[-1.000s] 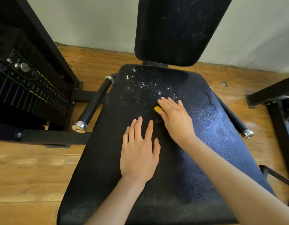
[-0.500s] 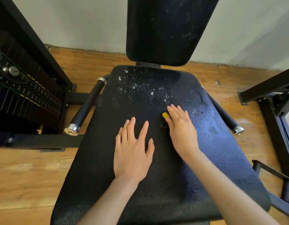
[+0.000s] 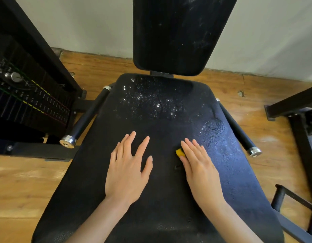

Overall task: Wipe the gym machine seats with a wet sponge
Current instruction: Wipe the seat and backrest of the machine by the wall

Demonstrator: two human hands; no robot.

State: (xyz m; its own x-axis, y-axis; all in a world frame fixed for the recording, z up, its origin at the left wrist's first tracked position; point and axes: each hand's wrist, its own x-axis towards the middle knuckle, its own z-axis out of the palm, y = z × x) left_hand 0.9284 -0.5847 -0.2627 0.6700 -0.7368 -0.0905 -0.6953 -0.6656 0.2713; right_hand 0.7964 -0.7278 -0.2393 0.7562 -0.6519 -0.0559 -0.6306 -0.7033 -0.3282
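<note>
A black padded gym seat (image 3: 157, 213) fills the middle of the view, with water droplets glistening on its far half. Its black backrest (image 3: 172, 32) rises behind it. My right hand (image 3: 199, 165) presses flat, fingers straight, on a yellow sponge (image 3: 179, 152); only a small yellow corner shows at the hand's left edge. My left hand (image 3: 127, 169) lies flat on the seat with its fingers spread, a little to the left of the sponge and holding nothing.
Black handle bars with metal end caps flank the seat on the left (image 3: 85, 118) and right (image 3: 239, 128). A weight stack (image 3: 25, 100) stands at left. More black machine frame (image 3: 295, 106) stands at right. Wooden floor and a pale wall lie behind.
My right hand has slid the sponge toward me and to the right across the seat. My left hand has stayed flat in about the same spot.
</note>
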